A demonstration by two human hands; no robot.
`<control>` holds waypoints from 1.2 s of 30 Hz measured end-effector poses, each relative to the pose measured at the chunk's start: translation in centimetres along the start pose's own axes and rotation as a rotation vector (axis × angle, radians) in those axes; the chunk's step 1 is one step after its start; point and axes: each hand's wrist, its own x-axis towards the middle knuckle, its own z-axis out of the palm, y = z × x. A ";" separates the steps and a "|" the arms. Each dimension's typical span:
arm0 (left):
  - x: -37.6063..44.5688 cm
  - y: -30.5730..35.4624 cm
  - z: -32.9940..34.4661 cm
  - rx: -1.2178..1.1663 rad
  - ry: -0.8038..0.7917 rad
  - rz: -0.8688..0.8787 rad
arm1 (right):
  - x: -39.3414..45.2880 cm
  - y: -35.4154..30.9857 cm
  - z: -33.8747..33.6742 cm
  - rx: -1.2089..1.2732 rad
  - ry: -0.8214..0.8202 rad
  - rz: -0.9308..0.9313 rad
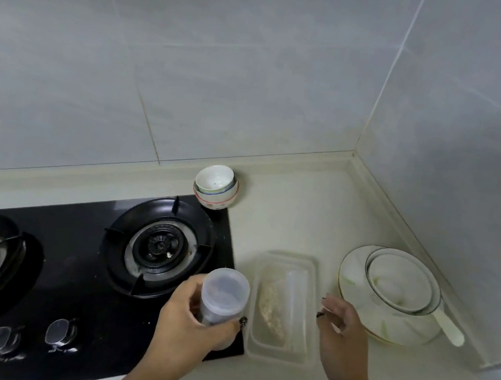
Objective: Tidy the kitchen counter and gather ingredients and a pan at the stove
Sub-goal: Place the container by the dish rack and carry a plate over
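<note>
Here the left hand grips a clear lidded jar, fingers curled round its lower body and the thumb across the near side, so the jar stands nearly upright, over the right front corner of the stove. Whether it hangs above the glass or already sits on it I cannot tell. Held low on the body like that, the lid stays free and the dark contents stay level, which looks like a carry grip rather than an opening one. The right hand holds nothing; its fingers are spread and loosely bent, hovering just beside the right edge of the clear tub, which lies on the counter touching or nearly touching the stove's right edge. The tub has some pale, crumbly food inside and its lid on, so it reads as an ingredient parked close to the burner. My guess is the open hand is poised to steady or shift the tub, making room for the jar next to it

Small stacked bowls sit at the stove's back corner against the wall, out of the working area. To the right, a stack of plates with a bowl on top and a white spoon handle sticking out rests near the side wall, well apart from the burners. No pan is visible, so that part of the gathering looks not yet done
</note>
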 end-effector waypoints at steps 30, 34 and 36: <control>-2.0 -1.5 -1.1 -0.081 0.131 -0.114 | 2.3 3.6 2.2 -0.053 -0.070 0.087; -3.2 -2.2 -2.3 -0.104 0.175 -0.126 | 1.3 1.6 2.9 0.005 -0.134 0.048; -4.0 -2.7 -3.2 -0.112 0.216 -0.126 | 0.8 0.5 3.5 0.023 -0.155 0.027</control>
